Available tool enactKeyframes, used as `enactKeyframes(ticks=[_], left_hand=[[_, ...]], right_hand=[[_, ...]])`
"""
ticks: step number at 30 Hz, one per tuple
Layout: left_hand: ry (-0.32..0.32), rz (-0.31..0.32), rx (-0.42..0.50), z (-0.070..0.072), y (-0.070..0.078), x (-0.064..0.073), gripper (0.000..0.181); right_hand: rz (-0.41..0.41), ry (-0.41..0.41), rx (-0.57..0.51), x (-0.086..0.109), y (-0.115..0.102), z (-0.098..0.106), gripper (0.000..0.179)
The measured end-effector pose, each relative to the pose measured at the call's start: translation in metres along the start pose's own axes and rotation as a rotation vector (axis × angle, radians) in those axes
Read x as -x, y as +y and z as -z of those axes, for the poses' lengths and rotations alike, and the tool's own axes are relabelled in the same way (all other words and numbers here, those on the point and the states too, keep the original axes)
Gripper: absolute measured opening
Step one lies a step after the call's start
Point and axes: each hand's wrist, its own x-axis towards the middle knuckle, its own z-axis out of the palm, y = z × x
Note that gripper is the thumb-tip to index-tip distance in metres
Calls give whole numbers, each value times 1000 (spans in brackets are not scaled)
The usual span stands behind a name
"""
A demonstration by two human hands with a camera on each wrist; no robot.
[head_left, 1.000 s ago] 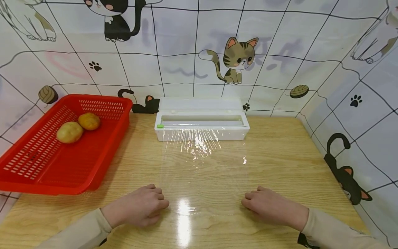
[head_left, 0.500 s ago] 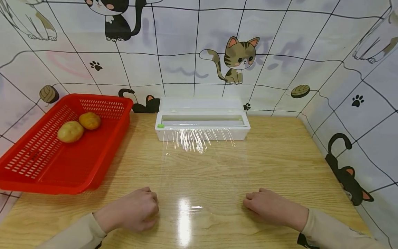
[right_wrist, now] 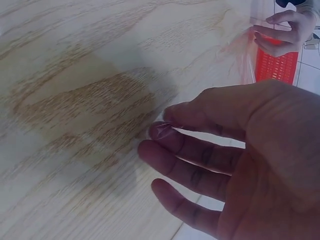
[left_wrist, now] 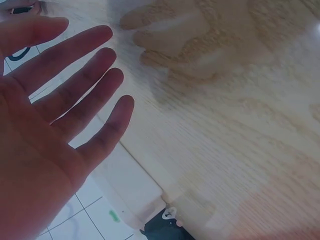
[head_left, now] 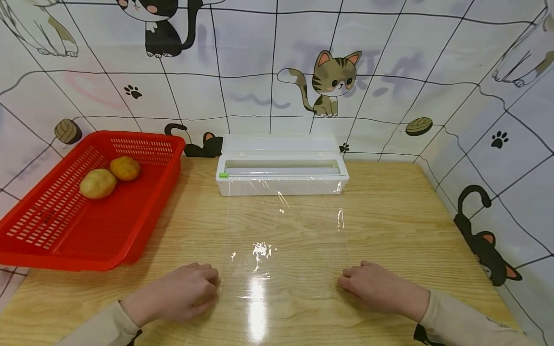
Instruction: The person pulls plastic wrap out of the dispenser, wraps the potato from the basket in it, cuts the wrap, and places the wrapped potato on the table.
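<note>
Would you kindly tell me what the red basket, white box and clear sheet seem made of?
Red basket: apparently plastic, slightly glossy, with regular slots. White box: probably smooth plastic, evenly coloured. Clear sheet: likely thin plastic film, transparent with bright glints.

We count one white box point(head_left: 281, 154) with one green tab point(head_left: 223, 175). Left of the white box we find one red basket point(head_left: 104, 226) and two potato-like vegetables point(head_left: 98, 183). In front of the white box we see one clear film sheet point(head_left: 283, 240), one left hand point(head_left: 177, 293) and one right hand point(head_left: 376, 290). Beneath it we see one tabletop point(head_left: 389, 216).
</note>
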Motion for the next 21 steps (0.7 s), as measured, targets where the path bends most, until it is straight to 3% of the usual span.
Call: enactKeyframes(ticks=[12, 16, 21], left_hand=[[-28, 42, -77, 10, -14, -6, 13], [-15, 76, -93, 27, -24, -11, 13], [-1, 164, -94, 60, -43, -14, 8]], right_hand=[[-8, 52, 66, -6, 5, 0, 28], [5, 91, 69, -7, 6, -1, 30], [12, 139, 41, -8, 7, -5, 28]])
